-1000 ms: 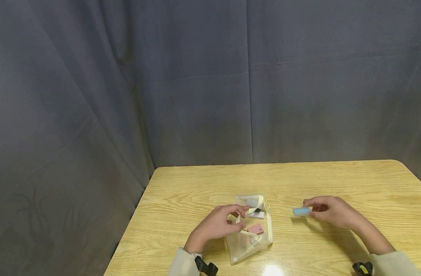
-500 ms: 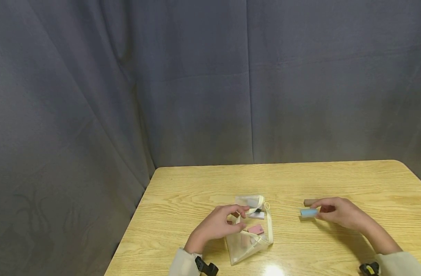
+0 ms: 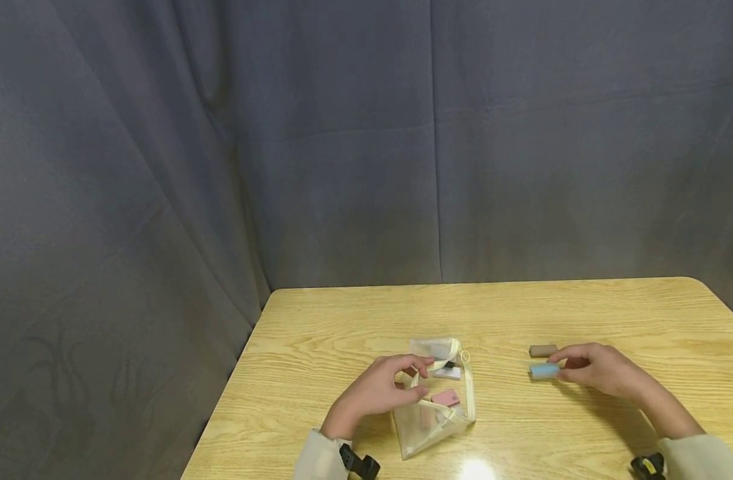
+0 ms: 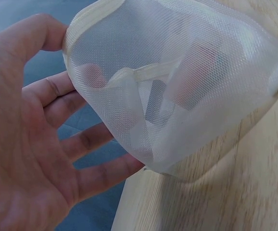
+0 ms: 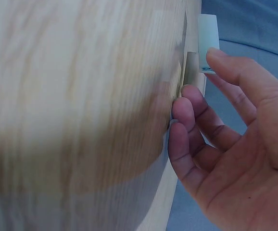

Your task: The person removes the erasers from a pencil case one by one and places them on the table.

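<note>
"Mesh on the left: how does that pale pouch (image 3: 417, 433) lie?"

"On the wooden table (image 3: 318, 347), its mouth parted by the left hand (image 3: 378, 387). Thumb and fingers are spread at the rim; I see no tight pinch."

"And inside?"

"A pink block (image 3: 444, 398) and, beyond it, a white block (image 3: 447, 375), with something dark behind that (too small to name)."

"Moving right?"

"A brown block (image 3: 543, 351) lies well apart from the pouch. Just in front of it is the blue block (image 3: 543, 371), its right end pinched between thumb and fingers of the right hand (image 3: 600, 369). Whether it touches the wood, I can't tell."

"So which step is in hand?"

"Handling the blue block, I'd judge, with the pouch mouth held wide."

"What does the next move call for?"

"Probably a steady pinch, enough room not to nudge the brown neighbour, and a light touch on that soft rim. Which way the block should travel, these views don't settle."
</note>
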Demonstrator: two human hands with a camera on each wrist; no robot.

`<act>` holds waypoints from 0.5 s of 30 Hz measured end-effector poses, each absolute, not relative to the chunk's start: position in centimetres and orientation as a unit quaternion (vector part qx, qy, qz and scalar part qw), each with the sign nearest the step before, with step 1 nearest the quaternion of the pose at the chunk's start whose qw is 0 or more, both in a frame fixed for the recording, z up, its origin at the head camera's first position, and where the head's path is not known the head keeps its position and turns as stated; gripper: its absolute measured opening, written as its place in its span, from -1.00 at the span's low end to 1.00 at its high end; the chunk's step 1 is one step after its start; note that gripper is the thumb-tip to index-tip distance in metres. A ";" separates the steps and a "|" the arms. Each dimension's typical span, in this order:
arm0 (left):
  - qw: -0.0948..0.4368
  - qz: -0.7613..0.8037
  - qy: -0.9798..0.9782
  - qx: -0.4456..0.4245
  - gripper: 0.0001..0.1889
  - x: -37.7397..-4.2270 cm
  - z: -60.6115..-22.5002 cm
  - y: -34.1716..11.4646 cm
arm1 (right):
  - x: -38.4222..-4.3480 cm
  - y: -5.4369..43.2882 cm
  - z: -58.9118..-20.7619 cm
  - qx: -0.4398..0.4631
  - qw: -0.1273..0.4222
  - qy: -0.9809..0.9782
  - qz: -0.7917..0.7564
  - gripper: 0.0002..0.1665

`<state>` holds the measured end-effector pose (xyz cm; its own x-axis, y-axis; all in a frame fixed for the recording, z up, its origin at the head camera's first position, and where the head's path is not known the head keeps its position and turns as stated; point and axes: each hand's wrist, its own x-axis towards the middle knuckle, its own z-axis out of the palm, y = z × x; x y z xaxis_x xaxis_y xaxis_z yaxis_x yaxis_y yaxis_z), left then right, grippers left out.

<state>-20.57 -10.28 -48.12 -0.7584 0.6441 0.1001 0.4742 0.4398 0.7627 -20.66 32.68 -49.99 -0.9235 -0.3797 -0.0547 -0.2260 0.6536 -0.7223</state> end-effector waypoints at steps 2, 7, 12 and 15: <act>0.103 0.414 0.842 0.331 -0.84 -20.6 -48.1 -10.3 | -20.7 32.7 -50.0 -0.165 0.101 0.905 -0.379 -0.62; 0.104 0.418 0.841 0.329 -0.82 -20.6 -48.1 -10.3 | -20.9 32.7 -49.9 -0.151 0.106 0.907 -0.379 -0.60; 0.108 0.424 0.837 0.328 -0.81 -20.7 -48.2 -10.4 | -20.9 32.7 -49.9 -0.143 0.108 0.909 -0.378 -0.58; 0.108 0.425 0.837 0.328 -0.81 -20.7 -48.3 -10.5 | -20.9 32.7 -50.0 -0.142 0.105 0.910 -0.376 -0.59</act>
